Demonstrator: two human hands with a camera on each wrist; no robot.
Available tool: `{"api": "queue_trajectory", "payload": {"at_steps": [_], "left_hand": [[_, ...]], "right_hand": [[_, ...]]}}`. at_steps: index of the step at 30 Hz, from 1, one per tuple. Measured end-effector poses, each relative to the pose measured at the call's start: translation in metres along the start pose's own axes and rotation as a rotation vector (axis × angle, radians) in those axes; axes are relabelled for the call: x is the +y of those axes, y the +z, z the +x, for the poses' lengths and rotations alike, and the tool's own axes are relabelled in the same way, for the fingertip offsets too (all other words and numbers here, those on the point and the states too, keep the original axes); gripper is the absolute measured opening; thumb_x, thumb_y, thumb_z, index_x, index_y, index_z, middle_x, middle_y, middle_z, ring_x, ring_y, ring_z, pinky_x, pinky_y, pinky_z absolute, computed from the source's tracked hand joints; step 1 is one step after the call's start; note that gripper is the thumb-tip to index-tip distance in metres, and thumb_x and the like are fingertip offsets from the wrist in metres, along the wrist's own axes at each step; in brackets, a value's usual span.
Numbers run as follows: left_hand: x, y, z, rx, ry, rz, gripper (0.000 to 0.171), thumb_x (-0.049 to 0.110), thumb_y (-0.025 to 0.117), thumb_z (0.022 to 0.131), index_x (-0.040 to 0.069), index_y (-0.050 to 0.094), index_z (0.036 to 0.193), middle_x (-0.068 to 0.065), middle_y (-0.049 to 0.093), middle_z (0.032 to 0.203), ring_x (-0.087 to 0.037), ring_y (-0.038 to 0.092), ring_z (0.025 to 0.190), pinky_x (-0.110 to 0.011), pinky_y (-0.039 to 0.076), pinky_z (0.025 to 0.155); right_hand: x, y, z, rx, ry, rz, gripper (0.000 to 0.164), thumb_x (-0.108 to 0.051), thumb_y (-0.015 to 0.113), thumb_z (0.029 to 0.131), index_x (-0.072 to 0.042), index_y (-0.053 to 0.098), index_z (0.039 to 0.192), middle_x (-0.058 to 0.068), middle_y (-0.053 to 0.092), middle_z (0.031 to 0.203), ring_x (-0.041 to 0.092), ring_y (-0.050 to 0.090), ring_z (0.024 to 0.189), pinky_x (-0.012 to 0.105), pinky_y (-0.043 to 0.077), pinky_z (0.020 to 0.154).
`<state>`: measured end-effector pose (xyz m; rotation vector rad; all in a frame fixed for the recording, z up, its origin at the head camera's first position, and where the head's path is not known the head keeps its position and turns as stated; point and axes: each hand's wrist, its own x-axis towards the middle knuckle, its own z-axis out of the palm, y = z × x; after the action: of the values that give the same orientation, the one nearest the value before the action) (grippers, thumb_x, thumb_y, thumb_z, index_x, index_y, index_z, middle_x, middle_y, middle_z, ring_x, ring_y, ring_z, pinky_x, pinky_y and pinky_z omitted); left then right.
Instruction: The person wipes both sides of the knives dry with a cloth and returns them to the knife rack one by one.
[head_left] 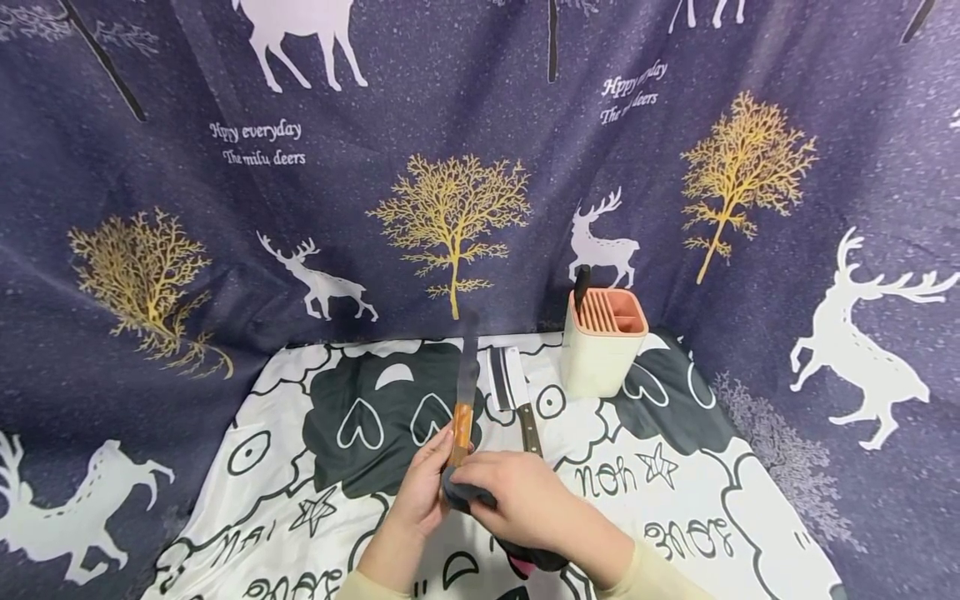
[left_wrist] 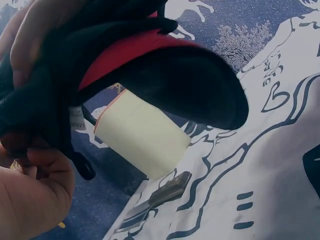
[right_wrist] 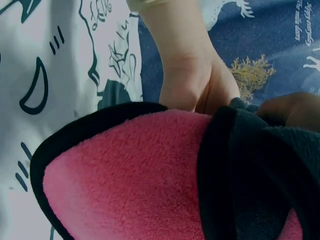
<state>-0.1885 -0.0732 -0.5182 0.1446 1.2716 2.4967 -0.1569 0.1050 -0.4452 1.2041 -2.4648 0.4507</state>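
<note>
My left hand [head_left: 422,496] holds a knife by its wooden handle [head_left: 462,427], with the blade [head_left: 468,371] pointing away toward the backdrop. My right hand [head_left: 517,492] grips a dark cloth [head_left: 467,493] against the near end of that handle. In the right wrist view the cloth's fuzzy pink side [right_wrist: 130,175] and black border hang down large in front. The left wrist view shows the cloth's dark folds [left_wrist: 185,80] spread beside both hands. The cloth hides the butt of the handle and part of the fingers.
A cleaver [head_left: 529,427] with a dark wooden handle lies just right of the held knife. Behind it at the right stands a cream knife block [head_left: 592,367] with an orange slotted top and one black handle [head_left: 582,287] in it. A patterned cloth [head_left: 247,500] covers the table; a deer-print curtain hangs behind.
</note>
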Motion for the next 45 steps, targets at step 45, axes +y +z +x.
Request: {"api": "queue_trajectory", "payload": {"at_steps": [45], "left_hand": [[-0.007, 0.002, -0.008, 0.089, -0.035, 0.059, 0.058, 0.03, 0.037, 0.113, 0.004, 0.022, 0.163, -0.004, 0.056, 0.142, -0.003, 0.065, 0.107, -0.017, 0.056, 0.081]], "right_hand": [[0.006, 0.02, -0.004, 0.139, 0.219, 0.296, 0.03, -0.016, 0.076, 0.082, -0.023, 0.074, 0.112, -0.008, 0.076, 0.111, 0.008, 0.072, 0.104, 0.03, 0.059, 0.091]]}}
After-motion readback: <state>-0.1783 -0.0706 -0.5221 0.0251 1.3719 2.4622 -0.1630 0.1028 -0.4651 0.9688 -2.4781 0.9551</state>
